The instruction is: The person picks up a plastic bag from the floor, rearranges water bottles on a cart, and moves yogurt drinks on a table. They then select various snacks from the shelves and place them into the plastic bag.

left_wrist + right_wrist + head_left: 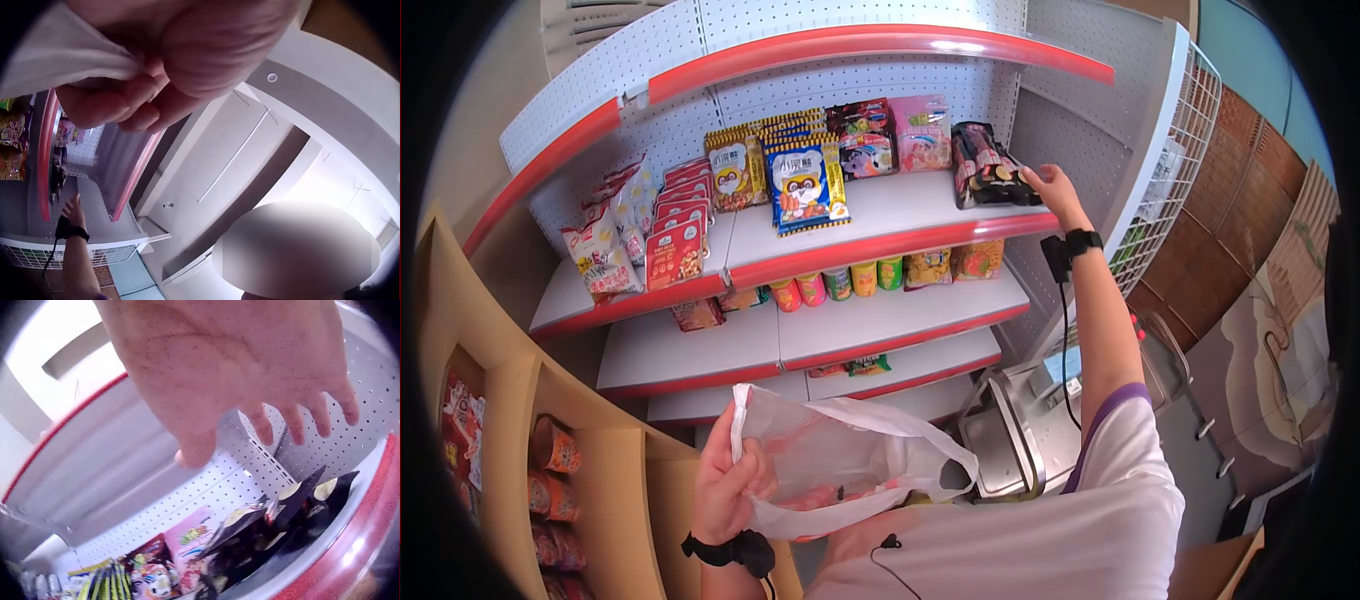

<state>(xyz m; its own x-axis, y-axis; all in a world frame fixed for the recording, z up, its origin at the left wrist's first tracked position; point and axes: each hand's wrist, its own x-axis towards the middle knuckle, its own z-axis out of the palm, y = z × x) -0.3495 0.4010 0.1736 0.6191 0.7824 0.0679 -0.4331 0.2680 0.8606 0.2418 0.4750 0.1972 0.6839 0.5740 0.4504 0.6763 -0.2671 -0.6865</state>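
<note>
Black packs lie at the right end of the shelf, partly overlapping. The right hand is over that same end, its fingers extended and spread apart with nothing gripped; whether a fingertip touches the packs I cannot tell. Below the shelf, toward the person, the left hand has its fingers curled round the rim of a white bag, which gapes open. Left of the black packs on the shelf stand a pink pack and blue packs; red packs lie toward its left end.
</note>
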